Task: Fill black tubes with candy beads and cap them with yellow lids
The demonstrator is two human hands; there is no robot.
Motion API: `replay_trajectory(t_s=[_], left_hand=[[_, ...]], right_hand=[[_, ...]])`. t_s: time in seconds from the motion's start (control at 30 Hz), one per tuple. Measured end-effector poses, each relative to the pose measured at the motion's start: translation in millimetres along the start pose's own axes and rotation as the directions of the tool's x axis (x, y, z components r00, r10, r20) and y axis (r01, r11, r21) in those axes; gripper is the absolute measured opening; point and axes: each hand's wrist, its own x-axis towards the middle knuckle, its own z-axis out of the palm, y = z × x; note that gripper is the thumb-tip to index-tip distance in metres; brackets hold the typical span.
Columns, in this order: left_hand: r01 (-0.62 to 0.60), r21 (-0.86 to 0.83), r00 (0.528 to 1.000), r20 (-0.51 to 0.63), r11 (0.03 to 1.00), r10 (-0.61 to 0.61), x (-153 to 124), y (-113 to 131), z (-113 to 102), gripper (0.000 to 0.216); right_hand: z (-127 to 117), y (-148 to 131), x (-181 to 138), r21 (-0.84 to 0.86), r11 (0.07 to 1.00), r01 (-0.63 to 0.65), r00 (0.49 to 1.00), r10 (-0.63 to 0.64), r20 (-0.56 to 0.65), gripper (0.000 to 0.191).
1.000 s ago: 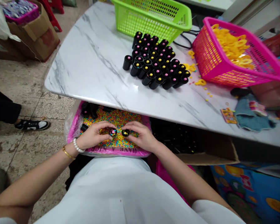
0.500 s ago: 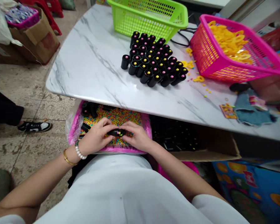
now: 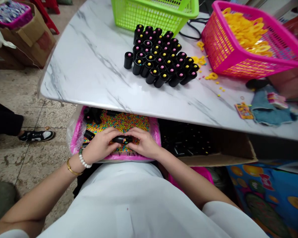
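Low over the tub of small coloured beads [image 3: 129, 121], both hands hold one black plastic tube [image 3: 118, 139] lying roughly level. My left hand [image 3: 101, 142], with bracelets at its wrist, grips the tube's left end between thumb and fingers. My right hand [image 3: 144, 144] is closed around the right end, where a few bright beads show. Its fingertips partly hide that end. Other black tubes [image 3: 89, 134] lie on the beads at the left side of the tub, whose rim is pink [image 3: 77, 135].
On the marble-patterned table [image 3: 94, 76] stand several upright black tubes [image 3: 161, 79] with pink or yellow tips. Behind them are a green basket [image 3: 149, 16] and a pink basket [image 3: 234, 56] of yellow rings. A carton [image 3: 249, 150] of black pieces sits beneath the table edge.
The view has shifted slightly, so the table's things sit higher and further left. Both hands stay on the tube, which has turned a little; fewer beads show at its right end.
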Motion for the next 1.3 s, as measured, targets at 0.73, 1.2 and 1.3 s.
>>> replay_trajectory(t_s=[0.73,1.2,1.3], left_hand=[[0.265,-0.502,0.936,-0.072,0.823,-0.345,-15,6,9,0.029],[0.151,-0.189,0.823,-0.52,0.97,-0.23,94,3,-100,0.036],[0.243,-0.242,0.828,-0.453,0.939,-0.331,151,-25,-131,0.04]], right_hand=[[-22,-29,-6,0.134,0.987,-0.085,0.988,0.1,-0.115,0.026],[-185,-50,36,-0.06,0.988,-0.144,0.824,0.086,-0.56,0.032],[-222,-52,79,-0.067,0.987,-0.147,0.848,0.091,-0.523,0.036]])
